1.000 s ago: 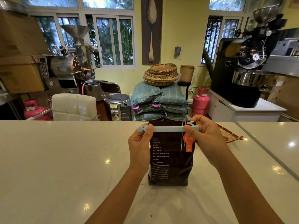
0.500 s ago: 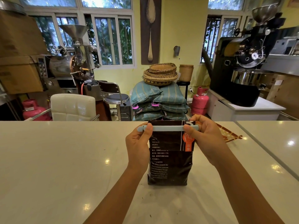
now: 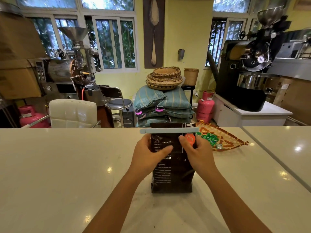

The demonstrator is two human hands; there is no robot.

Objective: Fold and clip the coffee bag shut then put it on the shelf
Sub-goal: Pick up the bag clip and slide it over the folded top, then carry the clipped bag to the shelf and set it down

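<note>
A dark brown coffee bag (image 3: pixel 173 179) with white print and an orange round label stands upright on the white counter (image 3: pixel 67 165). A pale blue clip bar (image 3: pixel 169 130) lies across its folded top and sticks out on both sides. My left hand (image 3: pixel 148 155) wraps the bag's left side just below the clip, thumb across the front. My right hand (image 3: pixel 196 152) grips the right side, fingers over the orange label. Neither hand touches the clip. No shelf is recognisable in view.
A woven flat tray (image 3: pixel 223 140) with green packets lies on the counter right behind the bag. A seam (image 3: pixel 276 162) splits the counter at the right. Beyond the counter stand a white chair (image 3: pixel 72 113), stacked sacks (image 3: pixel 161 105), pink gas cylinders and two roasting machines.
Both hands have let go of the ends of the clip and dropped down to hold the sides of the bag. The clip stays on the folded top.
</note>
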